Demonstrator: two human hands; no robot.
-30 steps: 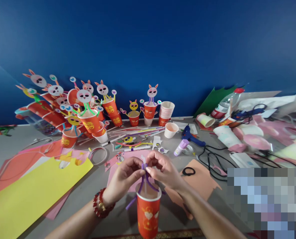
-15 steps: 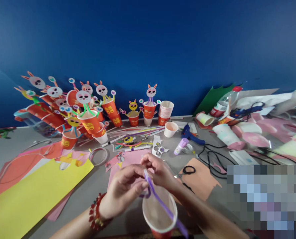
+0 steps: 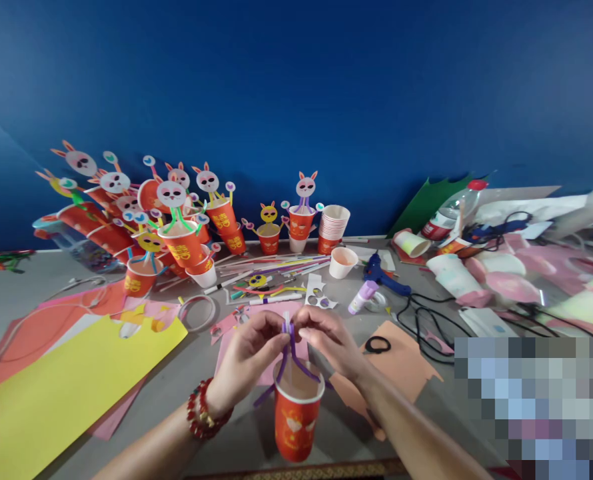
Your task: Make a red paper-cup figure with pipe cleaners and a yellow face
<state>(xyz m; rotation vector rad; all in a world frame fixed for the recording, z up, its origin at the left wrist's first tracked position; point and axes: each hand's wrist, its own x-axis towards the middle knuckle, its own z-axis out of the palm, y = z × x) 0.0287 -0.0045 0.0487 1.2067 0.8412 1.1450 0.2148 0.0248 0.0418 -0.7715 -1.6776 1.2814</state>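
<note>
Left hand (image 3: 249,352): our fingers (image 3: 272,331) are clenched on the purple pipe cleaner (image 3: 282,365), just left of the white straw (image 3: 286,321).
Right hand (image 3: 329,343): our fingers (image 3: 307,325) are clenched on the same pipe cleaner, just right of the straw.
Red cup (image 3: 296,417): upright on the bench (image 3: 216,433), near centre, directly below both hands.
Straw axis: vertical, rising from the cup mouth between our fingertips.
Pipe cleaner: crosses the straw near its top; the ends splay down and outward, left and right of the rim.
Nearer hand: neither; both meet at the crossing point.
Surroundings: yellow paper (image 3: 76,380) near left; bunny cups (image 3: 179,243) far left; glue gun (image 3: 384,277) far, right of centre.
</note>
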